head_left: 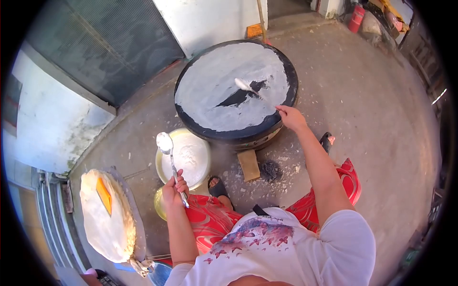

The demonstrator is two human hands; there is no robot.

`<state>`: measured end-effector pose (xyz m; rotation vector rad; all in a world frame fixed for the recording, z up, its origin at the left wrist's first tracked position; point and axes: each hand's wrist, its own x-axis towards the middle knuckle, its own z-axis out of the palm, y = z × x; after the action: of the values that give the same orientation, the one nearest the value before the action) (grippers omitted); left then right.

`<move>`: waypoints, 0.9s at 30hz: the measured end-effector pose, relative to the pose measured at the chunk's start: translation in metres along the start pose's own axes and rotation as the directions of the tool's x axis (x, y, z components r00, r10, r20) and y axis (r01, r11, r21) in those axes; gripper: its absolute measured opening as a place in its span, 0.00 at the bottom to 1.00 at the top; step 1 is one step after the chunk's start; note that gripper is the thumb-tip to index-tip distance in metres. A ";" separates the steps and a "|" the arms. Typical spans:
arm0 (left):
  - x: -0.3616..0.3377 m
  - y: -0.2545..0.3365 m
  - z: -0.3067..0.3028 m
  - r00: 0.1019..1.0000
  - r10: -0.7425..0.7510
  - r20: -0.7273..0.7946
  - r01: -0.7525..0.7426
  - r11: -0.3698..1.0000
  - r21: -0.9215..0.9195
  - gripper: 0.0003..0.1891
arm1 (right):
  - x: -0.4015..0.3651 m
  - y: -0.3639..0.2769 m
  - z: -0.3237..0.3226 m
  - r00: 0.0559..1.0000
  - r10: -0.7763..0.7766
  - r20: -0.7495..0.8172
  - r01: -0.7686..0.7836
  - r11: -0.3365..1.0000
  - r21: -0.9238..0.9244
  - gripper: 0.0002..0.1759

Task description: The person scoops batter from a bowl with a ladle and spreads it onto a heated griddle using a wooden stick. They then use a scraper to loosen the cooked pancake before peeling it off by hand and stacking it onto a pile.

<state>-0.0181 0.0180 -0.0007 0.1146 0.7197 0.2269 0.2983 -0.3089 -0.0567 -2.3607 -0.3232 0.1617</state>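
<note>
My left hand is closed round the handle of a long metal spoon, its bowl coated with white batter. The spoon stands over the left side of a basin of white batter. My right hand, at the griddle's near right edge, grips a thin-handled spoon with a batter-coated oval end. That end is over a large round black griddle. A thin pale layer of batter covers most of the griddle, with a dark bare streak in the middle.
At the left lies a stack of large thin flatbreads with an orange scraper on top. A brick and a dark crumpled lump sit before the griddle, among pale scraps. A red cylinder stands at the far right.
</note>
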 end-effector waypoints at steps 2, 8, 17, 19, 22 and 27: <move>-0.003 0.000 0.001 1.000 0.013 -0.001 -0.013 1.000 0.019 0.16 | -0.008 -0.010 -0.009 0.994 0.024 0.103 -0.024 1.000 -0.002 0.16; -0.001 0.000 0.000 0.998 0.062 -0.001 -0.061 0.994 0.088 0.16 | -0.011 -0.005 0.041 0.997 0.078 -0.026 -0.076 0.993 0.092 0.16; -0.006 0.001 -0.003 0.999 0.038 0.032 -0.041 0.996 0.074 0.16 | -0.053 -0.074 -0.012 0.980 -0.104 0.169 0.142 0.962 -0.232 0.17; -0.006 0.002 -0.007 0.998 0.048 0.042 -0.052 0.995 0.088 0.16 | -0.062 -0.074 -0.009 0.982 -0.187 0.005 0.177 0.923 -0.341 0.19; -0.003 0.003 -0.007 0.996 0.074 0.047 -0.079 0.990 0.113 0.16 | -0.085 -0.076 0.020 0.916 -0.366 -0.161 0.261 0.852 -0.454 0.24; -0.004 0.003 -0.004 0.999 0.021 0.035 -0.023 0.998 0.066 0.16 | -0.105 -0.069 0.089 0.858 -0.514 0.002 0.440 0.732 -0.520 0.26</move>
<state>-0.0240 0.0205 -0.0006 0.1894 0.6919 0.2213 0.1664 -0.2313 -0.0706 -2.6802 -0.9990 -0.3900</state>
